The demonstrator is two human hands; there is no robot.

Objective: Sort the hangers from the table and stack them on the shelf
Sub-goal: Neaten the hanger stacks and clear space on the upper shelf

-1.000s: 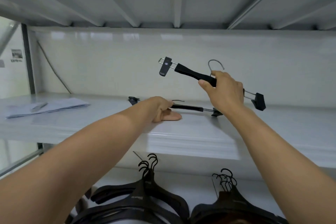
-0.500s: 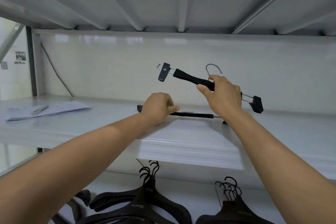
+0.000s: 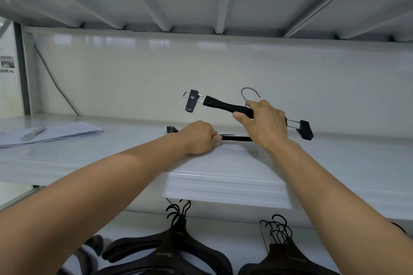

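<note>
Two clip hangers matter: the lower hanger (image 3: 237,138) lies on the shelf (image 3: 339,158), back from its front edge, where my left hand (image 3: 199,138), flat a second ago, now curls onto its bar. My right hand (image 3: 266,123) grips the upper hanger (image 3: 223,105) just above, so stacking looks close.

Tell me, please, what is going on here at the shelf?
A person is stacking hangers. The right hand holds a raised clip hanger in the air above the shelf, while the left hand grips a second clip hanger lying flat on the shelf. Two piles of black coat hangers lie on the level below.
</note>
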